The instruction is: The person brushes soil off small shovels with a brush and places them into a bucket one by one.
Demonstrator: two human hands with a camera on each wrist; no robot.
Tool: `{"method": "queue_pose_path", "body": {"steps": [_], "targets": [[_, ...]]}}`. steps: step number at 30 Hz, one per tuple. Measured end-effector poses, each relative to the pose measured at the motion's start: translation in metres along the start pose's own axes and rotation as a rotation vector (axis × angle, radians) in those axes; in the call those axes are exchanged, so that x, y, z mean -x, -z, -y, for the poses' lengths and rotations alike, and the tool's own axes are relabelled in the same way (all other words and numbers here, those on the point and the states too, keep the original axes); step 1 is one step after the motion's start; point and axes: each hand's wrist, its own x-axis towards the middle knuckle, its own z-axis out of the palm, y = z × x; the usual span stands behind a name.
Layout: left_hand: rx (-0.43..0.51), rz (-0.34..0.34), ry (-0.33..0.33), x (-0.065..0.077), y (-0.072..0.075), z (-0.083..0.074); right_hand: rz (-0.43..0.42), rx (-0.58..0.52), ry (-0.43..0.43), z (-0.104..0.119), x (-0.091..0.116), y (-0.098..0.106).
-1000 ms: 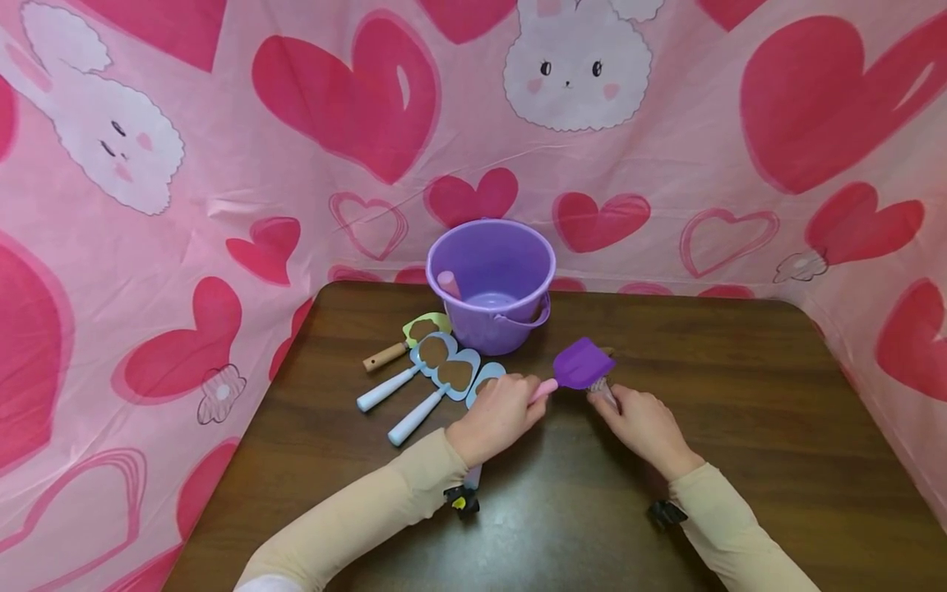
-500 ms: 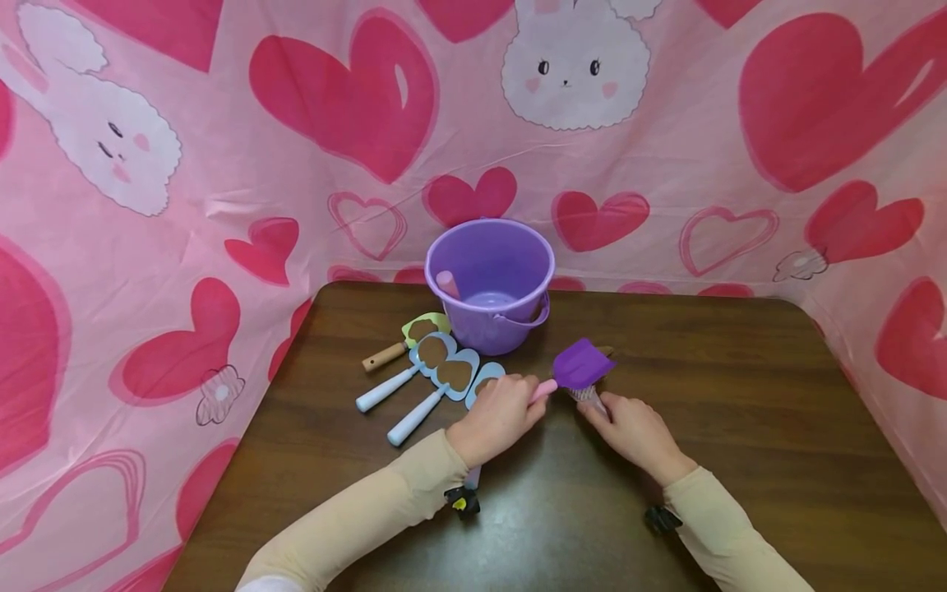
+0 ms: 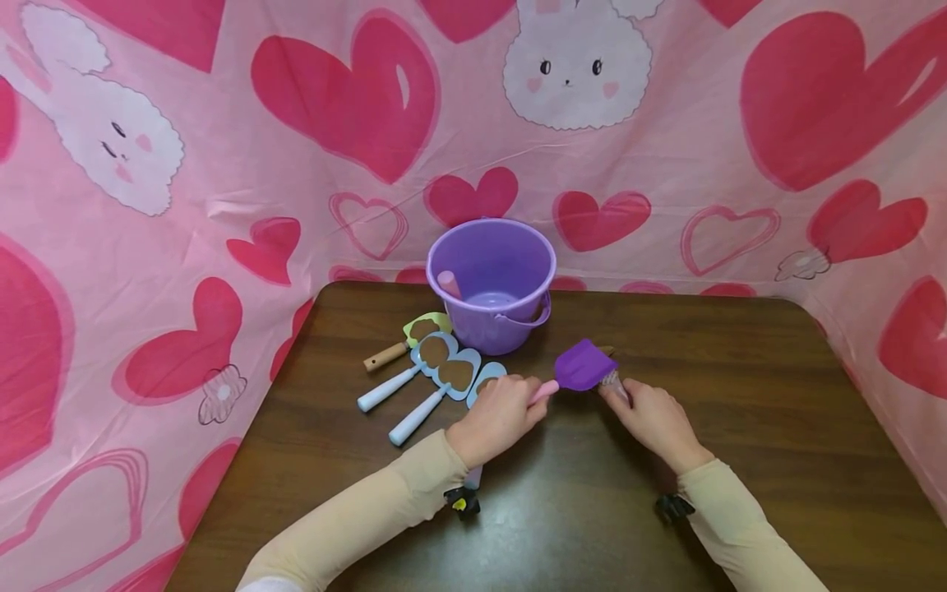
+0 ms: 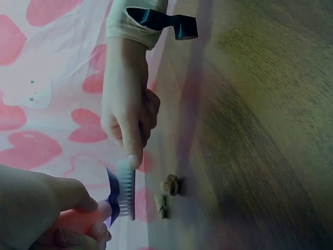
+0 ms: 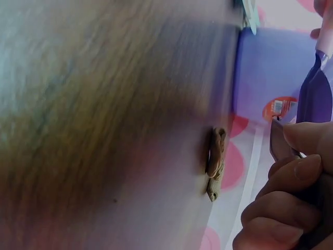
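Note:
My left hand (image 3: 497,418) grips the pink handle (image 3: 545,390) of a toy shovel, whose purple blade (image 3: 583,365) points right. My right hand (image 3: 658,421) holds a pale comb (image 4: 126,192) at the shovel's front edge. The comb's teeth face the blade in the left wrist view. Close by on the tabletop lie two small brown pieces, a curled one (image 4: 170,185) and a narrow tan one (image 4: 161,206); the blade mostly covers them in the head view.
A purple bucket (image 3: 488,325) with a pink handle end (image 3: 448,284) inside stands at the back. Left of it lie a green cutter with a wooden handle (image 3: 385,357) and blue ones with pale handles (image 3: 417,416). Another blue cutter (image 3: 489,375) is partly under my left hand.
My right hand and the comb slid left beneath the blade, then back right to the shovel's front edge. My left hand and the shovel stay nearly still.

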Motion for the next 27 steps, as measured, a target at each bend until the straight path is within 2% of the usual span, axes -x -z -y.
{"method": "queue_pose_path", "body": {"steps": [4,9,16,27], "targets": [[-0.002,-0.002,0.005,0.0,0.0,-0.001,0.014,0.0,0.003,0.0,0.0,-0.004],[0.009,-0.027,0.007,-0.001,0.0,-0.002,0.064,-0.016,0.046,0.01,0.003,-0.013],[0.01,-0.042,0.002,-0.002,0.001,-0.002,0.039,-0.015,0.102,0.018,0.002,-0.013],[0.032,0.008,0.012,-0.002,0.003,-0.002,0.023,0.007,0.001,0.0,-0.002,0.005]]}}
